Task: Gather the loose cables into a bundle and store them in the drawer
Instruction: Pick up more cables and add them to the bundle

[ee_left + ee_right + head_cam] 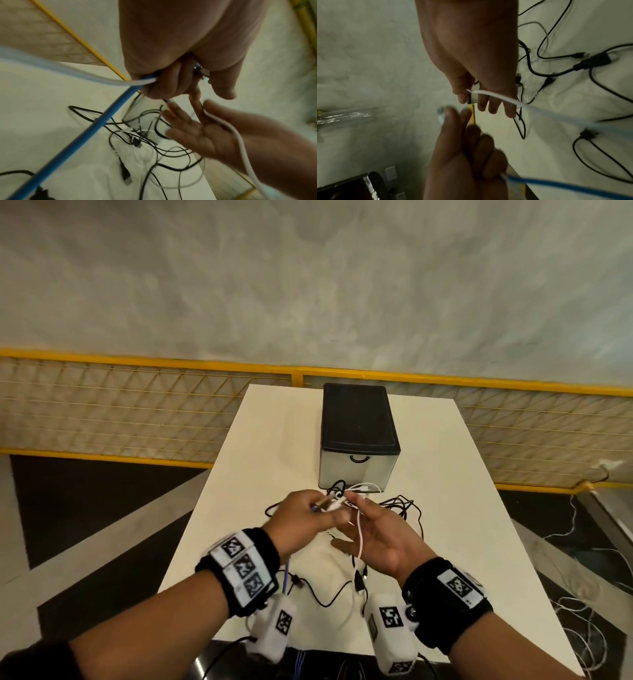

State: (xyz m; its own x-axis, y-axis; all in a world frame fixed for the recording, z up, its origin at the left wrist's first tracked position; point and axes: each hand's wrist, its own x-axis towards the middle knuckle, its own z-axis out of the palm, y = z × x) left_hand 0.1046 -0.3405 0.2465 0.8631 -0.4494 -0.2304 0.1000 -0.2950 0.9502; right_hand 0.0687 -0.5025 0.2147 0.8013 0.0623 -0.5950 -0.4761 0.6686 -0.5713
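Blue and white cords run out of the left hand [301,517], whose fingers are curled tight around the blue cable [82,136] and a white cable [51,70] together — a closed grip, with connector ends poking out past the knuckles toward the other hand. In the left wrist view the blue cable slants down from the fist and out of frame at the bottom left, while the white one sweeps away to the left.

Just beside it, the right hand [380,537] is held palm up with fingers nearly straight. A second white cable [359,529] lies across that palm and trails off the wrist side; in the right wrist view its white plug [473,98] sits between thumb and forefinger, so this grip is a light pinch rather than a fist. The two hands are close, fingertips nearly meeting, above the worktop [260,440].

Under and around them, black cables [400,505] lie in a loose tangle on the pale surface — loops, a few plugs, one thicker lead with a boxy connector. Some strands reach toward the near edge, between the wrists.

Beyond the tangle stands the drawer unit [356,436], black on top with a translucent front and a dark curved handle; its drawer is closed, and a few cable loops lie right against its base. Behind the worktop runs a yellow-framed mesh fence [137,405]. Both wrists wear black bands with printed square markers.
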